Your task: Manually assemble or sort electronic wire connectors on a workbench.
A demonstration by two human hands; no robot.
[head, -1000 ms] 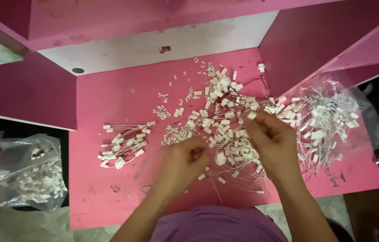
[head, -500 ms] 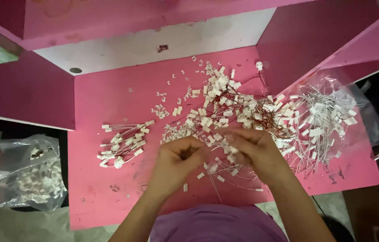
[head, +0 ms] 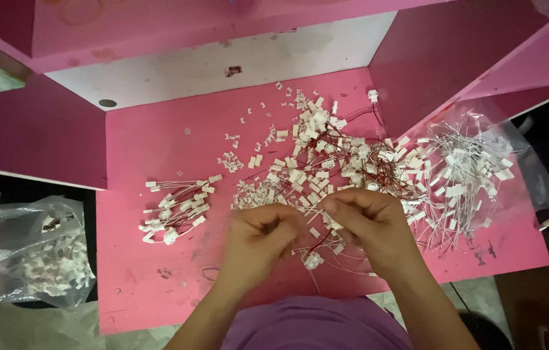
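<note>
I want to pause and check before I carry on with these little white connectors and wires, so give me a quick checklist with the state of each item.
1. Both hands over the pink table: left hand and right hand meet at its front, ok.
2. Piece pinched between fingertips: hidden by the fingers, cannot tell.
3. Loose connector pile within reach, just beyond the hands: ok.
4. Small wired bundle lies apart, left of the hands: ok.
5. Wires on clear plastic bag at the right: near the table edge, some overhang, not ok.

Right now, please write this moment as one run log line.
left hand: pinched at wire | right hand: pinched at same wire | connector: hangs below | pile: behind hands | bundle: left | table: pink
</note>
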